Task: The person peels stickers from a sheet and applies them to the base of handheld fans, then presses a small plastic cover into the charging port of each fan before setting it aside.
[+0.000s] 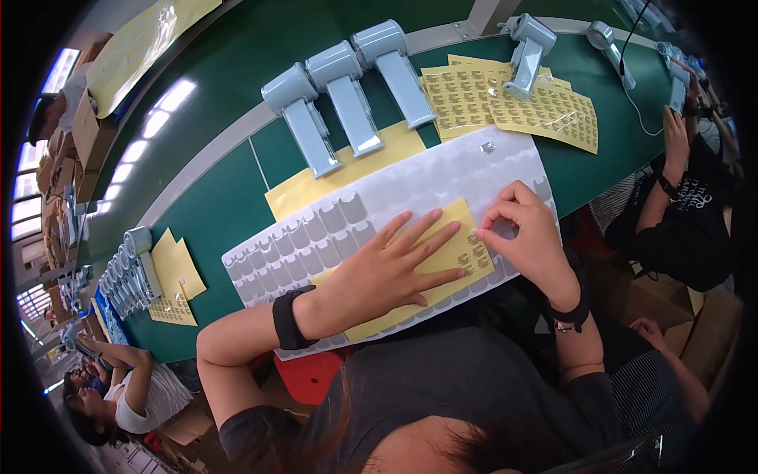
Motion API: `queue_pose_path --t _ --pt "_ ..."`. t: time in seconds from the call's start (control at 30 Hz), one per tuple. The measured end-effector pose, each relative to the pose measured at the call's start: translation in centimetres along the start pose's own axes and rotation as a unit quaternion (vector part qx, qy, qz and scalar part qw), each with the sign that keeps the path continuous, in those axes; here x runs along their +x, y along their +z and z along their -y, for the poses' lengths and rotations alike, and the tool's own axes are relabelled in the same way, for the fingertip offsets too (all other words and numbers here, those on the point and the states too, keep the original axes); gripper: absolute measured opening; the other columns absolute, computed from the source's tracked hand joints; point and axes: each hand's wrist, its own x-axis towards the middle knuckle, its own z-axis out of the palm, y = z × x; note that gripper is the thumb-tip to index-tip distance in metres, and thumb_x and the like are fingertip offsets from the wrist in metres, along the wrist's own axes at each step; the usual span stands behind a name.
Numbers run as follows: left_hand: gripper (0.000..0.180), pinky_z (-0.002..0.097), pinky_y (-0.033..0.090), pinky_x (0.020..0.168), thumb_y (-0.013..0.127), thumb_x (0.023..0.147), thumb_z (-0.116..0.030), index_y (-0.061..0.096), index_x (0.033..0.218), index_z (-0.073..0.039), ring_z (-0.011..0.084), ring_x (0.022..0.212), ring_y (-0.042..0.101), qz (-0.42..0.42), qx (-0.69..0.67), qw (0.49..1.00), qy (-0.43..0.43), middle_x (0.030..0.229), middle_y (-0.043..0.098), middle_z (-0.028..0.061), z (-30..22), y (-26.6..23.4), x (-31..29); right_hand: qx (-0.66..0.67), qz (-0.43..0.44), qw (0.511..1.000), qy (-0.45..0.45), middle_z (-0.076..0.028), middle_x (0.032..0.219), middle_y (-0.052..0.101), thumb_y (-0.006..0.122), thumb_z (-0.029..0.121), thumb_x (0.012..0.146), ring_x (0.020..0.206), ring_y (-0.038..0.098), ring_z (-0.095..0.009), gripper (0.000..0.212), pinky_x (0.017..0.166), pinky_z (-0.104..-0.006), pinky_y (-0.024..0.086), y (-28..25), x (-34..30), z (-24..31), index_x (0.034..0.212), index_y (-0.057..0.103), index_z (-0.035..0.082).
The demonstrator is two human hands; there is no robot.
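Note:
A yellow label sheet (453, 238) lies on a large white and grey sheet with rows of rounded cut-out shapes (517, 154). My left hand (387, 265) rests flat on the yellow sheet, fingers spread. At its right end are several small printed labels (475, 259). There my right hand (525, 233) is closed in a pinch, thumb and forefinger together at a small label; the label is mostly hidden by the fingertips. Beyond the white sheet lie three light blue hair-dryer-shaped devices (343, 99), partly over another yellow sheet (403, 144).
More printed yellow sheets (545, 114) lie at the far right under another light blue device (530, 51). To the left, a row of such devices (129, 272) sits by yellow sheets (175, 272) on the green table (217, 201). Co-workers sit at both sides; one person's hand (676, 142) is at right.

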Motion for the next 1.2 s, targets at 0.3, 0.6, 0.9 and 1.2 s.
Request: queue_pose_path --t 0.3,0.6,0.9,1.2 --pt "0.075 0.0505 0.027 0.118 0.067 0.078 -0.05 0.039 0.148 -0.042 0.0329 0.148 0.024 -0.002 -0.024 1.0 0.002 0.161 0.025 0.0093 0.1 0.2 0.2 0.053 0.084 0.995 -0.006 -0.003 0.09 0.055 0.08 0.006 0.073 0.083 0.057 -0.016 0.014 0.072 -0.0283 0.045 -2.0 0.1 -0.2 0.078 0.067 0.003" --pt "0.075 0.05 0.027 0.118 0.067 0.079 -0.051 0.042 0.148 -0.038 0.0319 0.148 0.024 -0.006 -0.026 1.0 0.006 0.161 0.024 0.0099 0.5 0.5 -0.2 0.122 0.061 0.991 0.002 0.001 0.095 0.059 0.078 0.011 0.08 0.087 0.055 -0.009 0.014 0.074 -0.0245 0.043 -5.2 7.2 1.6 0.085 0.068 0.003" --pt "0.068 0.0484 0.023 0.119 0.066 0.081 -0.052 0.048 0.144 -0.034 0.0312 0.148 0.024 -0.027 -0.018 0.999 0.016 0.161 0.026 0.0103 0.4 1.0 -0.3 0.184 0.133 0.971 0.072 -0.001 0.085 0.067 0.077 0.021 0.086 0.08 0.06 -0.007 0.019 0.073 -0.0212 0.046 -1.4 16.5 1.6 0.088 0.07 0.004" --pt "0.072 0.0482 0.026 0.118 0.065 0.081 -0.053 0.042 0.147 -0.037 0.0298 0.148 0.024 -0.011 -0.014 1.0 0.009 0.162 0.023 0.0093 0.3 1.0 -0.3 0.088 0.064 0.993 0.048 -0.002 0.083 0.068 0.077 0.015 0.085 0.078 0.062 -0.007 0.016 0.069 -0.0224 0.049 0.1 16.7 1.0 0.087 0.068 0.003"
